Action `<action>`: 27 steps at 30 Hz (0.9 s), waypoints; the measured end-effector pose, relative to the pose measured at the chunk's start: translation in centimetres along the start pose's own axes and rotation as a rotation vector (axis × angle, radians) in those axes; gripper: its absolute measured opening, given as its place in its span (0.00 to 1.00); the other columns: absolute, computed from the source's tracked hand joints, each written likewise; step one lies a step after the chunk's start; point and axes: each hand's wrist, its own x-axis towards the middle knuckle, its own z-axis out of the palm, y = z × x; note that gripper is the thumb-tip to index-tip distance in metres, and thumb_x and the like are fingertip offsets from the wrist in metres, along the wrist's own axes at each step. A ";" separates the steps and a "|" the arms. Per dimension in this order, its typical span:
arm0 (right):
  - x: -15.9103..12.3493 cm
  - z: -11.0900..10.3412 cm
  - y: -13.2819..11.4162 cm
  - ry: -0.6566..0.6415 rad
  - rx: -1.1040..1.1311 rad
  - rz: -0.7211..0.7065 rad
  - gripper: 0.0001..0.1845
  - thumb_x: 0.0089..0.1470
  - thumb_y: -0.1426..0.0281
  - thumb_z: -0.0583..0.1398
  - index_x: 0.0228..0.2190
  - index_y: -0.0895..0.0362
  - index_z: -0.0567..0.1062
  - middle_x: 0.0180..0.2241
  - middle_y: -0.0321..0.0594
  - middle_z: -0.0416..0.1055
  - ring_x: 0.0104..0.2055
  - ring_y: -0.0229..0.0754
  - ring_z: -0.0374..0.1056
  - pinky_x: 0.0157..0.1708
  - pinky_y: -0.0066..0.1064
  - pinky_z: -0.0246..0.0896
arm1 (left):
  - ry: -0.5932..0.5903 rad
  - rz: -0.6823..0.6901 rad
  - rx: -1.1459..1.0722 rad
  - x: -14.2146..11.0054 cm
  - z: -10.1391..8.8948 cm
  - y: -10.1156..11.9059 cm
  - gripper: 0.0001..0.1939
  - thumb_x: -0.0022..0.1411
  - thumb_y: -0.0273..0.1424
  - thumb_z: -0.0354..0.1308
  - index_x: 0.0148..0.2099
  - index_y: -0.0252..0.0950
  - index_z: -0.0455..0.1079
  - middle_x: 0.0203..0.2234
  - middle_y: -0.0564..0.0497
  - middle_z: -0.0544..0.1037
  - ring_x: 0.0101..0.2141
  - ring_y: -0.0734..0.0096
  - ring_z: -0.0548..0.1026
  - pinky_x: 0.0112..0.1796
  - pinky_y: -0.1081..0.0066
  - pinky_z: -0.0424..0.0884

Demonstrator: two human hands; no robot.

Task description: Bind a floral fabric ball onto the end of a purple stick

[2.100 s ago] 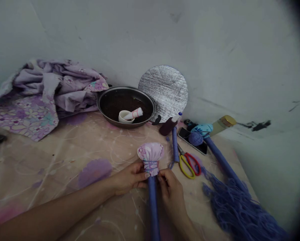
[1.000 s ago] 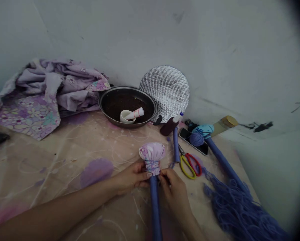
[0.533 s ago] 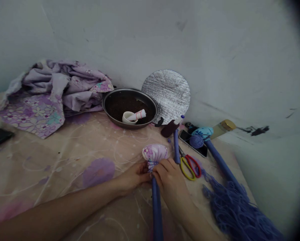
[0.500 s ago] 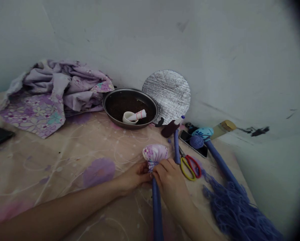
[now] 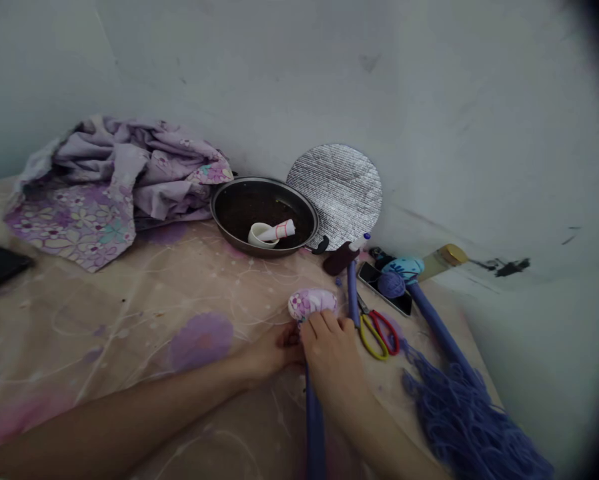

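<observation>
In front of me lies a blue-wrapped stick (image 5: 315, 427) with a padded floral fabric head (image 5: 310, 303), pale purple and gathered at its neck. My left hand (image 5: 275, 348) is closed at the neck from the left, its fingertips partly hidden. My right hand (image 5: 333, 350) wraps over the neck from the right, fingers bent, and covers the join between fabric and stick. Just right of it are scissors (image 5: 379, 335) with one yellow and one red handle, lying beside a shorter blue rod (image 5: 352, 293).
A dark pan (image 5: 264, 251) holds a small white cup with a rolled cloth. Behind it a silver round mat (image 5: 342, 193) leans on the wall. Purple floral cloth (image 5: 94, 213) is heaped left. On the right are a phone (image 5: 401, 301), blue yarn (image 5: 469, 420) and another blue stick (image 5: 439, 327).
My right hand has slid up a little toward the fabric head and now covers more of the gathered neck. My left hand stays at about the same spot. The view has shifted slightly.
</observation>
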 end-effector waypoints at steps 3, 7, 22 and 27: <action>1.0 -0.8 -0.1 0.052 0.139 -0.001 0.08 0.52 0.81 0.56 0.28 0.59 0.72 0.32 0.46 0.71 0.36 0.50 0.63 0.34 0.40 0.55 | 0.017 0.019 0.012 -0.1 -0.1 -0.1 0.09 0.48 0.27 0.64 0.35 0.36 0.70 0.25 0.56 0.71 0.32 0.70 0.70 0.34 0.71 0.64; 2.2 -3.2 0.7 0.008 0.533 0.017 0.08 0.53 0.81 0.54 0.28 0.57 0.68 0.32 0.40 0.69 0.34 0.41 0.64 0.32 0.31 0.57 | -0.005 -0.015 -0.003 -0.1 -0.5 -0.2 0.07 0.52 0.32 0.62 0.34 0.36 0.69 0.27 0.55 0.72 0.31 0.71 0.70 0.34 0.70 0.65; 3.1 -3.0 1.6 -0.152 1.137 0.125 0.08 0.57 0.77 0.51 0.28 0.55 0.65 0.21 0.31 0.69 0.21 0.34 0.67 0.22 0.24 0.60 | -0.003 -0.014 -0.013 0.1 -0.7 -0.6 0.12 0.52 0.31 0.63 0.38 0.36 0.65 0.29 0.55 0.70 0.35 0.68 0.71 0.35 0.69 0.68; 2.8 -2.6 1.7 -0.089 1.302 0.192 0.06 0.58 0.73 0.51 0.29 0.55 0.64 0.23 0.31 0.68 0.22 0.33 0.67 0.23 0.24 0.63 | -0.004 -0.032 -0.019 0.0 -0.5 -0.4 0.11 0.54 0.31 0.62 0.39 0.37 0.66 0.31 0.55 0.71 0.37 0.68 0.71 0.38 0.67 0.68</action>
